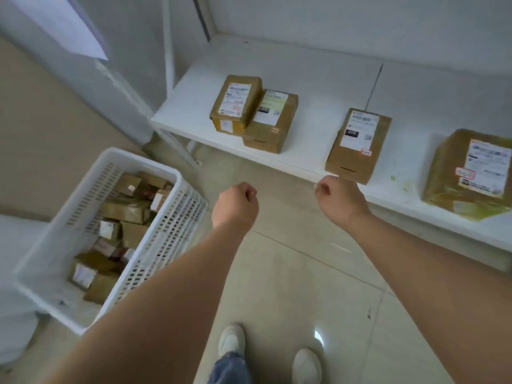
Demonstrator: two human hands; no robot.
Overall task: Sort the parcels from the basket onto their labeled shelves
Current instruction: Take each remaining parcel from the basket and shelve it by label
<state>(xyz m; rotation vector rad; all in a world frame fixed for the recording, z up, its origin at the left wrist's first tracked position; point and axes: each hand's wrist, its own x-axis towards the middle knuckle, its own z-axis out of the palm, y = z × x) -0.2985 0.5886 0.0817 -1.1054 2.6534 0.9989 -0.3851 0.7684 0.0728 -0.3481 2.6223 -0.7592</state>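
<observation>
The fingers (250,193) of the left hand (235,206) are curled into a loose fist holding nothing, and the right hand (339,199) is curled the same way, empty, just in front of the shelf (304,79) edge. Both hang over a pale tiled floor (291,273). The low white shelf against a grey wall carries four brown labeled parcels: two touching (235,103) (270,121), one apart (357,145), one tape-wrapped (471,173) at right. The white slotted basket (155,239) at left, on the floor, holds many more parcels (124,212). White shoes (231,339) show below.
</observation>
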